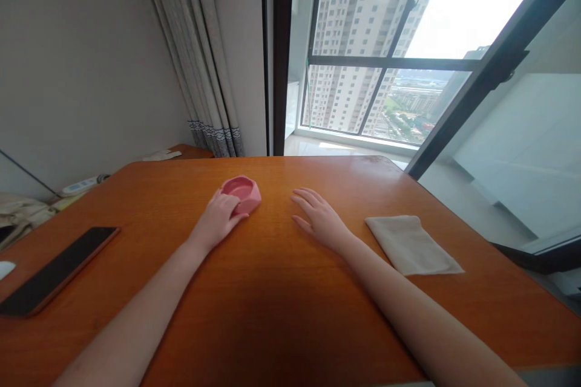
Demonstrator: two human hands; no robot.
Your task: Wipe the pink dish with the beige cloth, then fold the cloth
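Observation:
A small pink bowl (250, 195) with faceted outer walls rests on the wooden table (272, 290). My left hand (220, 217) grips its near left side, fingers over the rim and thumb along the outer wall. The fingertips reach down inside the bowl and are partly hidden. To the right of the bowl, my right hand (320, 217) is held palm down with its fingers apart and nothing in it. A folded pale cloth (413, 245) lies on the table to the right of that hand.
A long flat black object with a brown edge (61, 269) lies at the table's left. Past the left edge are a white power strip (80, 186) and some fabric (22, 211). Beyond the far edge stand a grey curtain (195, 42) and a window frame (349, 61).

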